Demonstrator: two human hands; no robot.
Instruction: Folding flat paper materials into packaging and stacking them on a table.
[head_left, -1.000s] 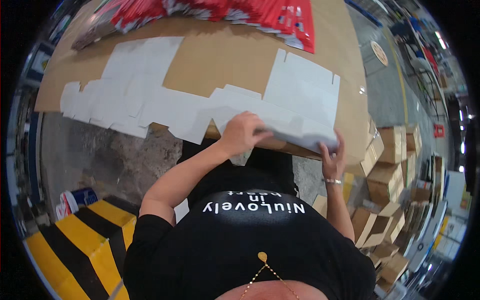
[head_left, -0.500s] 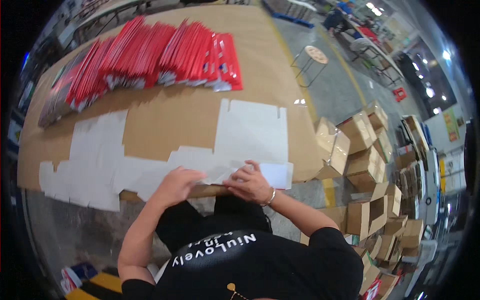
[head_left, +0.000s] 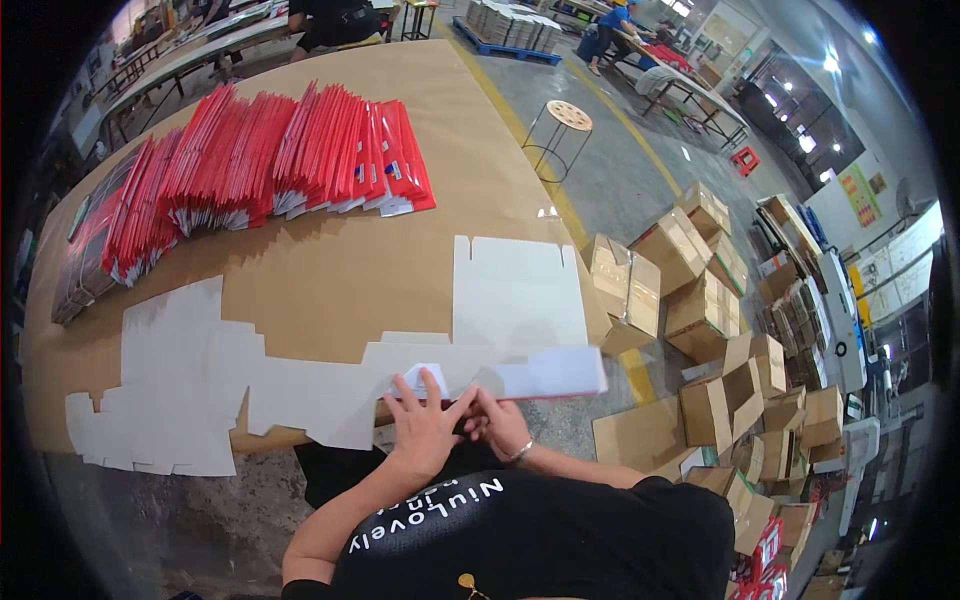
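Observation:
A long, flat white paper piece (head_left: 555, 372) with a red lower edge lies along the table's near edge. At its left end a small angular white flap (head_left: 432, 375) sits under my left hand (head_left: 422, 425), whose fingers are spread flat on it. My right hand (head_left: 503, 428) is close beside, fingers curled and thumb side pinched at the paper's near edge; its lower fingers are partly hidden. Underneath spread flat white cut-out cardboard sheets (head_left: 310, 390), with a notched panel (head_left: 520, 290) reaching away from me.
Several red packets (head_left: 290, 150) stand fanned in a row on the brown-covered table (head_left: 340, 265), beside a bundled stack (head_left: 85, 255) at left. Cardboard boxes (head_left: 690, 300) crowd the floor at right. A round stool (head_left: 568, 115) stands beyond the table; people sit and stand farther off.
My left hand has moved right along the paper and spread its fingers. The right hand has drawn nearer to it and curled at the near edge. The whole view has shifted.

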